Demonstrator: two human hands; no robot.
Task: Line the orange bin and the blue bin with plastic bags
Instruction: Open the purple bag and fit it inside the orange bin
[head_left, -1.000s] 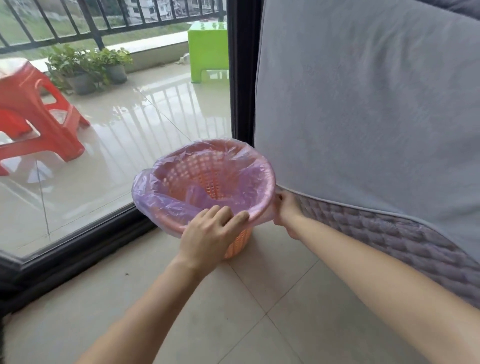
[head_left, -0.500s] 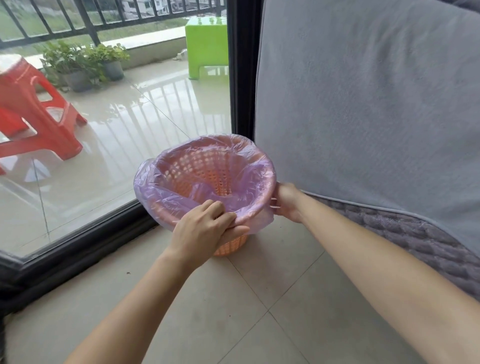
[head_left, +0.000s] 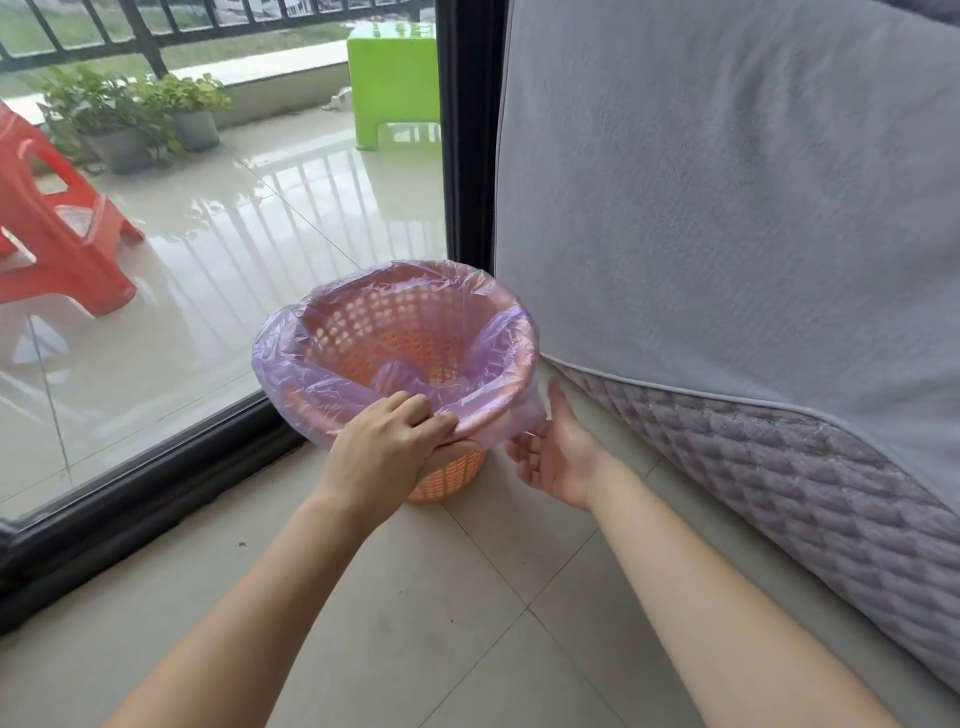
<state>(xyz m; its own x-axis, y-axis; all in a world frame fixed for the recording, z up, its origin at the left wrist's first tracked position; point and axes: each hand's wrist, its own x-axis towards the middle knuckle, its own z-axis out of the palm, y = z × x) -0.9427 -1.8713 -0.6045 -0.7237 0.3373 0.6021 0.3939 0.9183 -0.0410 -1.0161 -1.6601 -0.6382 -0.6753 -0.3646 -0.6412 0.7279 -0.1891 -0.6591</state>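
Head view: left hand (head_left: 387, 451) pinched bag (head_left: 296, 374) on bin (head_left: 449, 475) rim; right hand (head_left: 558, 457) open, palm up, beside rim. Risk: thin film tearing or slipping off if overstretched.

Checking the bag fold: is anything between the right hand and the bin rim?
Nothing visible. The right hand is open just beside the bag hanging over the orange bin's rim, clear of the sofa. The left hand already pinches the bag at the near rim.
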